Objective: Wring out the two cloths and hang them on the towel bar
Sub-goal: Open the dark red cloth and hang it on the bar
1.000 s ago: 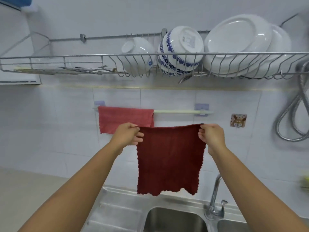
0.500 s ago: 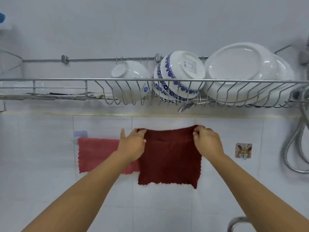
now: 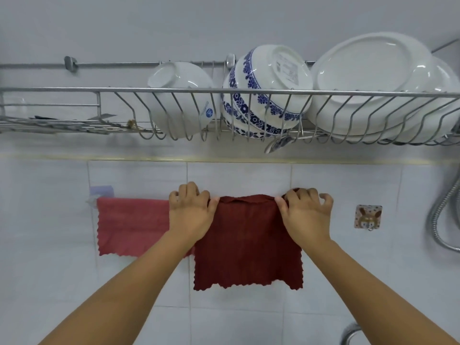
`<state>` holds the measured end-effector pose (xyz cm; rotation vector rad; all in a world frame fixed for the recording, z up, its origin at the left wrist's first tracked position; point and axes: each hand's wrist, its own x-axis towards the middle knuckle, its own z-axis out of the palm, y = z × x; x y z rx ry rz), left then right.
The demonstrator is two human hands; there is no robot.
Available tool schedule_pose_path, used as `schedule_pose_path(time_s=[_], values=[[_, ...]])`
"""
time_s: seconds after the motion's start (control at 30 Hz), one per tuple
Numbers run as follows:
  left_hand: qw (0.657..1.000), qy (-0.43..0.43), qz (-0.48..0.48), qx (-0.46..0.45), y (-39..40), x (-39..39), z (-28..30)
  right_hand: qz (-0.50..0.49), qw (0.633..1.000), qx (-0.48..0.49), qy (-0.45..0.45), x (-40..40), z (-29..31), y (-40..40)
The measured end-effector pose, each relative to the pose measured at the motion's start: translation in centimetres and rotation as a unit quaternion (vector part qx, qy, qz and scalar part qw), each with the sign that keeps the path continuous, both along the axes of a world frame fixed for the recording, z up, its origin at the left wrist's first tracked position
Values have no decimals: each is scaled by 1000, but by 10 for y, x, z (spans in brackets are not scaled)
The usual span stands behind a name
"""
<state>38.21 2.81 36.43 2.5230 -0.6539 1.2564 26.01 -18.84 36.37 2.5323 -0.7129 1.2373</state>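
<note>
Head camera shows you two cloths against the tiled wall: a dark red cloth (image 3: 249, 242) and a lighter pink cloth (image 3: 132, 225). Take the dark red cloth as your landmark. It hangs flat, its top edge folded over at the height of the towel bar, though the bar itself is hidden behind both cloths, with only a pale bracket (image 3: 100, 192) showing at the far end of the pink one. The pink cloth hangs just to the left of the dark red one, their edges meeting behind your left wrist.

You have two hands on the dark red cloth, one at each top corner. Your left hand (image 3: 191, 215) curls its fingers over the top left corner, thumb pressed against the front of the fabric. Your right hand (image 3: 306, 217) pinches the top right corner between thumb and bent fingers, with the outer fingers slightly lifted.

Right of the dark red cloth, well apart, one rabbit-pattern wall hook (image 3: 368, 217) sticks to the tile. Farther right runs one metal hose (image 3: 445, 220). Above the cloth sits one wire dish rack (image 3: 124, 89) holding one plain white bowl (image 3: 179, 95), one blue-patterned bowl (image 3: 266, 90) and two white plates (image 3: 373, 78).
</note>
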Motion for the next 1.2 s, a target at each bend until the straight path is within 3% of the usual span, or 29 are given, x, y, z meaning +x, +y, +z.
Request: schedule_pose_path(time_s=[0.23,0.3,0.4,0.5,0.6,0.67,0.9,1.03,1.2], values=[[997,52,46,25,-3,-2,3,-8,998,23,52,6,17,5],[996,86,31,-18,-3,-6,4,-2,998,7,66,5,19,4],[988,60,-17,-141,-1,-17,0,10,997,-24,71,2,14,4],[955,81,-38,-283,1,-32,-15,10,998,-8,59,1,9,5],[887,243,-32,-393,1,-39,-30,-1,1000,-2,23,0,3,7],[862,310,-38,-398,1,-39,-35,9,1000,21,-18,-3,2,6],[828,362,-74,-422,12,-32,-30,116,986,101,-63,-21,-1,-6],[808,331,-151,-463,15,-36,-23,126,989,65,-33,-28,2,-21],[841,256,-146,-453,15,-30,11,115,988,96,-41,-21,23,-28]])
